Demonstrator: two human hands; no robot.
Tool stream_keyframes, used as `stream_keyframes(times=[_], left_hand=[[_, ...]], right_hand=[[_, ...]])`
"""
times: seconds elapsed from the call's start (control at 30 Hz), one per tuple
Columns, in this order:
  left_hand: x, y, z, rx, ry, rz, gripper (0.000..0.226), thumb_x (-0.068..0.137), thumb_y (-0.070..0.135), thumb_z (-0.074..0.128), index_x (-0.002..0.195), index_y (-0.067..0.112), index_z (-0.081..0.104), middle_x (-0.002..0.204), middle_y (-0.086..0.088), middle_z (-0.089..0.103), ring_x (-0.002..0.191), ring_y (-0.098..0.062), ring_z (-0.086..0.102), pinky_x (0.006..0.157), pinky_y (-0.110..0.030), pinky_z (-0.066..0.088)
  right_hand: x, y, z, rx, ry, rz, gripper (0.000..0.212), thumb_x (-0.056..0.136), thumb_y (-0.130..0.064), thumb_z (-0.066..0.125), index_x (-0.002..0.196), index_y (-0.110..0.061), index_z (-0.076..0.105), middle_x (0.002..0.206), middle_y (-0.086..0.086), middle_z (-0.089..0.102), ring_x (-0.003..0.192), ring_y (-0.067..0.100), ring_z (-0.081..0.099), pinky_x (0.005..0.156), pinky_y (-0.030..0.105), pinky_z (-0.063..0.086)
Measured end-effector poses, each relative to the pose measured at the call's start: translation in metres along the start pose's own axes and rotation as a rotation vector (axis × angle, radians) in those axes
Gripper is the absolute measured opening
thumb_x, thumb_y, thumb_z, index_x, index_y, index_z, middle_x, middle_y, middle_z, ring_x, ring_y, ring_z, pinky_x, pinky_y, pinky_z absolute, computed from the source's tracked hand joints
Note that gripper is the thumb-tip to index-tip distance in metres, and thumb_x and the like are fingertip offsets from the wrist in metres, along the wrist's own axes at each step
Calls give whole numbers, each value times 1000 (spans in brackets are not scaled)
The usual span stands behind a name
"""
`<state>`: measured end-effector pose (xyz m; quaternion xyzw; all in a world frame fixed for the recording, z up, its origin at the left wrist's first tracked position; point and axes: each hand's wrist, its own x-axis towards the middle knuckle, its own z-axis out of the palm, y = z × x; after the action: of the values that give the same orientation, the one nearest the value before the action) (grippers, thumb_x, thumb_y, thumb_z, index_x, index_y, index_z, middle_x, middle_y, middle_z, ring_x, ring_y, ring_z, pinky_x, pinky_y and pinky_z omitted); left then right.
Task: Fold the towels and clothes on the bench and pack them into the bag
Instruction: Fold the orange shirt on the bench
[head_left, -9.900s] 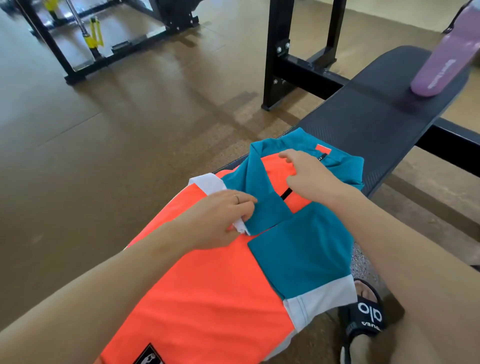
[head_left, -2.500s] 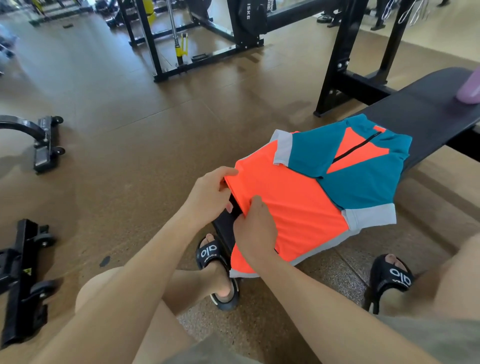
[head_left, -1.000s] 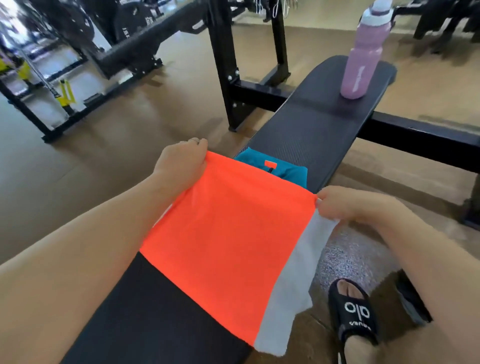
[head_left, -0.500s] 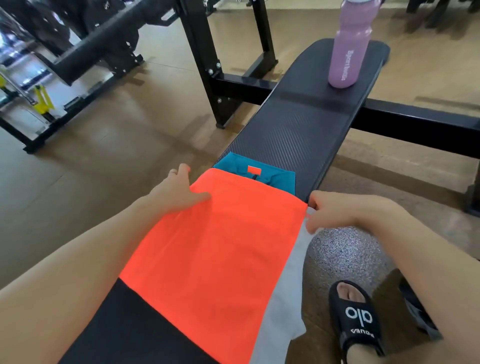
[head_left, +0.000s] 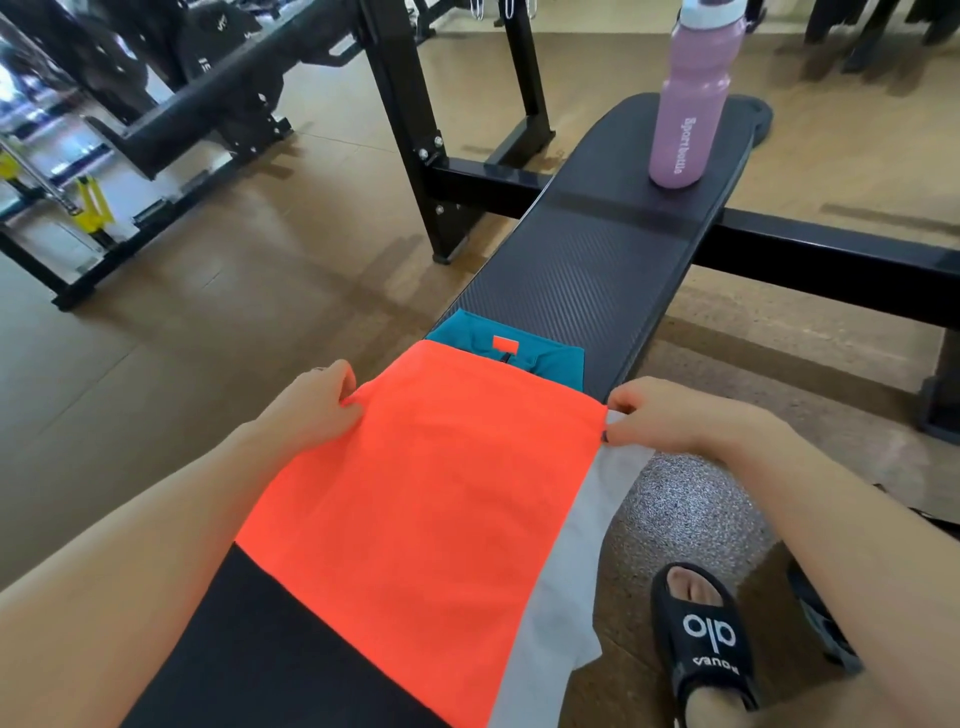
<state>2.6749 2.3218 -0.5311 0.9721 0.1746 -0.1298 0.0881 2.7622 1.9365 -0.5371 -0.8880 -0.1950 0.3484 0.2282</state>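
An orange, teal and white shirt (head_left: 426, 499) lies on the black bench (head_left: 587, 270), its lower half folded up over the top. Only the teal collar (head_left: 540, 358) shows beyond the fold's far edge. My left hand (head_left: 311, 410) pinches the far left corner of the orange layer. My right hand (head_left: 660, 415) pinches the far right corner, where a white strip (head_left: 592, 509) hangs off the bench's right side. No bag is in view.
A pink sport bottle (head_left: 685, 98) stands upright at the bench's far end. A black rack upright (head_left: 410, 119) and crossbar (head_left: 831, 265) flank the bench. My sandalled foot (head_left: 701, 634) is on the floor at the right.
Ten seconds ago the shirt lay open with its sleeves folded in. I lifted its hem and brought it over the top; in the last second both hands lowered the corners near the collar.
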Motion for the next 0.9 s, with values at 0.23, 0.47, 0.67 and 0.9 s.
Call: stream_keyframes(times=[0.23, 0.47, 0.67, 0.9], left_hand=[[-4, -17, 0, -127, -4, -154, 23, 88, 11, 56, 110, 15, 51, 95, -1, 67, 86, -22, 63, 73, -36, 52], [-7, -16, -10, 23, 109, -151, 39, 90, 9, 48, 128, 18, 51, 111, -8, 64, 100, -31, 61, 84, -43, 53], [10, 87, -9, -47, -12, 454, 66, 87, -4, 49, 150, 17, 47, 150, -1, 50, 139, -18, 43, 112, -21, 28], [33, 126, -8, 476, -20, 604, 48, 86, 24, 60, 132, 28, 48, 125, 2, 51, 116, -22, 47, 102, -37, 36]], right_hand=[[4, -7, 2, -4, 12, -8, 25, 85, -28, 68, 98, -7, 62, 88, 4, 55, 77, 18, 49, 65, 32, 38], [1, -9, -1, -81, -40, -31, 15, 85, -17, 60, 74, -15, 51, 79, 3, 50, 72, 18, 45, 59, 30, 33], [6, -17, 1, -81, 15, -80, 26, 89, -27, 64, 70, -23, 47, 73, -4, 48, 66, 13, 44, 58, 27, 33], [4, -24, -2, -89, 46, -121, 25, 83, -1, 50, 69, -21, 42, 75, -2, 46, 66, 13, 41, 56, 28, 29]])
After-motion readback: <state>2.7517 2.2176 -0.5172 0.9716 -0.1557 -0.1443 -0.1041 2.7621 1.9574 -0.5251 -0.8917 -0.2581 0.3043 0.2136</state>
